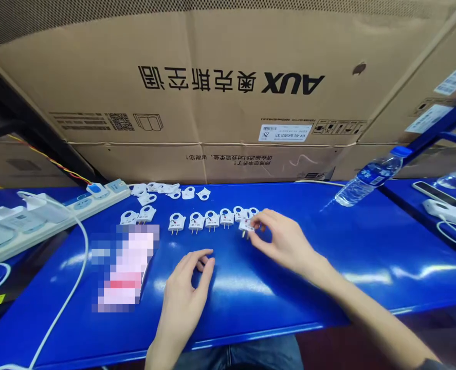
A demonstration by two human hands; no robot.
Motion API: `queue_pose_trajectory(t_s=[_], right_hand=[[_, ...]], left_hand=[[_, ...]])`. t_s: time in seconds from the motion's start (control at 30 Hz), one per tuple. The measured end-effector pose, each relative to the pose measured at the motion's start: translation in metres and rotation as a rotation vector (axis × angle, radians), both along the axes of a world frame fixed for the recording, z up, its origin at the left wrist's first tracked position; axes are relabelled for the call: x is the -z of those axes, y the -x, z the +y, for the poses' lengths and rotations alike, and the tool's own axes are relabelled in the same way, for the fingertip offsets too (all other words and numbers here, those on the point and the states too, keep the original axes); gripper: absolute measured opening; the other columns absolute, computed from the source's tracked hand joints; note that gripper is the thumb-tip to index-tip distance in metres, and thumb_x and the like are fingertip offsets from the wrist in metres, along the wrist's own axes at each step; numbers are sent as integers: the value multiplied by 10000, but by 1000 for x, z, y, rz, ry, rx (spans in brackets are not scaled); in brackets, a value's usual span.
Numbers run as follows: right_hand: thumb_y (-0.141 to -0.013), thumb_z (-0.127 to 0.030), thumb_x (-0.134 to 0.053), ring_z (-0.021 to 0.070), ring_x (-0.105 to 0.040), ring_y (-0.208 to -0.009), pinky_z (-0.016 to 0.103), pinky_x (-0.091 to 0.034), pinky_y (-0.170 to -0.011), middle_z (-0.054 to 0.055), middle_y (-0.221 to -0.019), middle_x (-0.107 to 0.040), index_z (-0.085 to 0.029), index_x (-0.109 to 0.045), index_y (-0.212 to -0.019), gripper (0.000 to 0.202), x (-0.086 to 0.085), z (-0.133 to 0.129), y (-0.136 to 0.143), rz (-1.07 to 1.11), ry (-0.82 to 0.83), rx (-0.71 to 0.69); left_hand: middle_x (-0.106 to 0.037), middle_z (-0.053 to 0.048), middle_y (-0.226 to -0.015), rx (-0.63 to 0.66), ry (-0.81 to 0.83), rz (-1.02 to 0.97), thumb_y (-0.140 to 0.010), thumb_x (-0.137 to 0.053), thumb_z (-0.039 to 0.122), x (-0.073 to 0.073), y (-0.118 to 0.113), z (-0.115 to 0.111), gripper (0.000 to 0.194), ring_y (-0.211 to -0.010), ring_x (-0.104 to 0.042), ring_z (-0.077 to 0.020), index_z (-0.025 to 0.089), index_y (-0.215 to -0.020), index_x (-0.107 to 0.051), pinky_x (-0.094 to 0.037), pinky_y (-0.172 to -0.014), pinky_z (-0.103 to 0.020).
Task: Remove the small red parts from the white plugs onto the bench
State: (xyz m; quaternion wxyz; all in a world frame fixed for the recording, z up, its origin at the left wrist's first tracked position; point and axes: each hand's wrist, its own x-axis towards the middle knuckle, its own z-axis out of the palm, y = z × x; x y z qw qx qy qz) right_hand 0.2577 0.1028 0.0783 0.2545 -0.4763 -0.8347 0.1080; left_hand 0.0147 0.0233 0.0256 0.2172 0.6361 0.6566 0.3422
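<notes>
The right hand [285,241] pinches a white plug [246,226] at the row's right end on the blue table [366,246]. The left hand [187,288] rests empty, fingers loosely spread. The carton [212,77] reads "AUX".

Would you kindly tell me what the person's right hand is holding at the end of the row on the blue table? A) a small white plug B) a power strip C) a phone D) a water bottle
A: the right hand pinches a small white plug with metal prongs at the right end of the row of plugs, while the water bottle lies apart, untouched.
</notes>
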Motion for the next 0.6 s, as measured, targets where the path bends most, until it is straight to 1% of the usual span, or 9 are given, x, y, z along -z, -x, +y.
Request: queue_pose_trajectory(t_s=[0.07,0.13,0.17,0.23,0.3,0.37,0.43,0.53,0.6], right_hand=[[-948,-255,-610,180,-670,-873,286,-514,-792,50,-966,-721,-202,-638,-984,70,14,-13,21,180,-51,-165],[-954,-234,-613,179,-673,-863,283,-531,-770,57,-973,-730,-205,-643,-1005,66,29,-24,36,236,-62,-261],[-954,-230,-619,176,-672,-844,277,-534,-748,54,-961,-728,-206,-645,-1004,61,35,-27,40,258,-51,-286],[-964,-229,-627,173,-672,-829,273,-540,-733,49,-953,-726,-207,-650,-1007,53,44,-32,44,282,7,-312],[-983,-249,-630,175,-674,-836,280,-548,-742,49,-963,-725,-209,-654,-1022,61,48,-33,44,295,75,-333],[-996,-276,-632,178,-675,-843,291,-553,-755,48,-968,-723,-210,-656,-1036,80,48,-32,43,315,135,-350],[-1000,-279,-632,169,-668,-826,288,-550,-755,38,-941,-714,-208,-654,-1022,78,48,-30,42,362,185,-333],[-1003,-255,-626,140,-653,-796,261,-544,-746,28,-947,-704,-202,-657,-1023,64,48,-28,40,439,227,-287],[-1010,-244,-619,128,-651,-795,251,-547,-748,31,-983,-707,-203,-667,-1042,70,49,-27,39,453,234,-283]], left_hand=[[-759,-35,-1007,14,23,-66,-1028,-470,537,-4,-5,-1,382,-849,-707,-204,272,-1158,-711,-568,-767,-339],[-759,-43,-1046,52,18,-80,-1034,-467,520,-5,-9,-2,378,-897,-715,-204,267,-1172,-712,-571,-784,-329],[-757,-44,-1051,78,15,-76,-1036,-472,508,-5,-9,-3,370,-903,-715,-201,268,-1187,-710,-572,-784,-324],[-754,-42,-1041,125,-1,-63,-1031,-499,486,-3,-9,-6,348,-880,-711,-193,272,-1211,-705,-577,-762,-313],[-752,-44,-1047,135,-22,-53,-1024,-522,469,0,-7,-8,333,-867,-708,-190,272,-1225,-699,-584,-756,-313],[-748,-55,-1079,123,-31,-44,-1030,-514,458,3,-6,-10,330,-888,-707,-197,269,-1239,-686,-589,-776,-327],[-741,-66,-1093,121,-30,-28,-1042,-493,451,4,-5,-11,329,-912,-703,-209,268,-1247,-673,-587,-800,-346],[-736,-63,-1035,154,-62,21,-1044,-492,450,6,-6,-11,318,-910,-697,-224,264,-1221,-678,-578,-832,-373],[-735,-55,-988,176,-105,60,-1039,-506,449,8,-7,-10,307,-881,-694,-225,259,-1201,-685,-574,-829,-379]])
